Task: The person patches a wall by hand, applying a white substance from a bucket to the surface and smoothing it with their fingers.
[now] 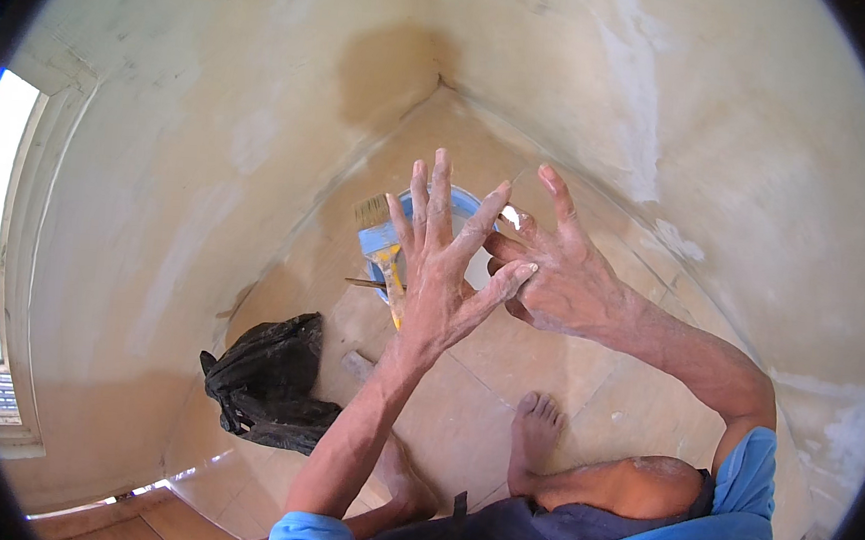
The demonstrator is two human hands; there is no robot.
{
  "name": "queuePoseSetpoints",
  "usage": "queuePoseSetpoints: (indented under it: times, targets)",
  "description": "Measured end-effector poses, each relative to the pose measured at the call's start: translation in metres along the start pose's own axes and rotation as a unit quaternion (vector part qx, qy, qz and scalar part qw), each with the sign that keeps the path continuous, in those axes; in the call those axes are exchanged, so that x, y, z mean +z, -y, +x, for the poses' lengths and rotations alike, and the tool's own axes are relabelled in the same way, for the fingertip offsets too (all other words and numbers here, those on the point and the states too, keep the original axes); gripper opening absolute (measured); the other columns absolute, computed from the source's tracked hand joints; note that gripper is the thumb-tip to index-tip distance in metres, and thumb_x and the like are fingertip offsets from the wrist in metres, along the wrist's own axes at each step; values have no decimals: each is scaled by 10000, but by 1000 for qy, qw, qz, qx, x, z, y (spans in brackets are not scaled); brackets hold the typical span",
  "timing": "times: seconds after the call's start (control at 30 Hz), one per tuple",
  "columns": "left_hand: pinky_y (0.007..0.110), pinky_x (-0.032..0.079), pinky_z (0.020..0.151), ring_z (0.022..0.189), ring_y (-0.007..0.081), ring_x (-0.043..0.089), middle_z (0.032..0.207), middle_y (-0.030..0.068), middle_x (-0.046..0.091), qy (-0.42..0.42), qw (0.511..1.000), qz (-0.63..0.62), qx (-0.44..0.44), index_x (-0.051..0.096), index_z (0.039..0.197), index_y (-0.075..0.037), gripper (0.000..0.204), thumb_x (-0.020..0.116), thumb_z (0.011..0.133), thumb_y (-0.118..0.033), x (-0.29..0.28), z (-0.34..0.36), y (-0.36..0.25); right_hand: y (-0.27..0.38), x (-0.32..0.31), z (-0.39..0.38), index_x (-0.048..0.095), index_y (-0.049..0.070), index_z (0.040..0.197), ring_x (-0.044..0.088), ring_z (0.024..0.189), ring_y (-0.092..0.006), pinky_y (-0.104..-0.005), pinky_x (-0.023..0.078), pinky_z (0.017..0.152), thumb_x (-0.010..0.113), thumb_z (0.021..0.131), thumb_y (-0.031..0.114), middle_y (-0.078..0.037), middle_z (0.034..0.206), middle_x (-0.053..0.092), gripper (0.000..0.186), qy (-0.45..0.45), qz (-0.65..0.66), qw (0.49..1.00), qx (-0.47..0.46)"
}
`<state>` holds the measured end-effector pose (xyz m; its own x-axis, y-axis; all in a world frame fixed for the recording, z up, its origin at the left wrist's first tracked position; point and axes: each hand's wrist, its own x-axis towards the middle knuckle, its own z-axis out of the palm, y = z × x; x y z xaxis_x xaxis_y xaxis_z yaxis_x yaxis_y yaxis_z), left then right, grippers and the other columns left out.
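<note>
My left hand (440,261) is raised before me with its fingers spread, open and holding nothing. Pale dried smears coat its skin. Against its index finger and thumb comes my right hand (568,269), one finger stretched up and the others bent. A dab of white paste (511,216) sits at a bent right fingertip. Some right fingertips are hidden behind the left thumb. Below the hands stands a blue bucket (464,204), partly covered by them. A wide paintbrush (379,239) with a yellow handle and blue ferrule leans at its left side, beside a thin dark stick (361,283).
A crumpled black plastic bag (274,384) lies on the tiled floor (453,402) to the left. Two patchy plastered walls (749,192) meet in the corner ahead. A window (5,220) is at the far left. My bare feet (539,423) are on the tiles.
</note>
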<state>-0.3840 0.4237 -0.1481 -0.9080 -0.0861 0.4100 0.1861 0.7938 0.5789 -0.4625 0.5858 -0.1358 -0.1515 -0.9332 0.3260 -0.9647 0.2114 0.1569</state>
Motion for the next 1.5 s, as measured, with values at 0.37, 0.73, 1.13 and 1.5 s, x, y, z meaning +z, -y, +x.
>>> queuePoseSetpoints:
  times: [0.37,0.73,1.13,1.5]
  targets:
    - [539,101,1176,1484,382,125,1599,190,182,-40,972,-225,-62,531,1377,-156,520,663,877,-215,49,7,-13,-23,10,-18,715,128,888,426,1315,-300,-707,159,1115,712,715,195,-81,1199,584,185,31,78,989,118]
    - [490,161,1172,1470,387,153,1582,270,125,-229,939,-245,81,135,1544,-18,816,517,824,28,96,221,-13,-53,11,-113,553,99,1306,436,1308,-319,-488,325,1118,566,692,-102,-137,1363,496,646,29,268,896,352]
    - [606,40,1160,1454,479,90,1556,342,58,-286,951,85,79,126,1534,6,859,428,745,165,137,324,31,-56,30,-123,400,114,1463,504,1246,-322,-326,481,880,407,685,-223,-149,1409,462,847,-34,396,802,446]
    - [640,44,1148,1455,470,123,1568,317,74,-296,940,118,123,220,1525,-39,856,458,731,177,117,316,41,-53,40,-119,402,105,1450,564,1139,-294,-348,498,884,429,722,-192,-143,1370,479,787,-21,425,795,432]
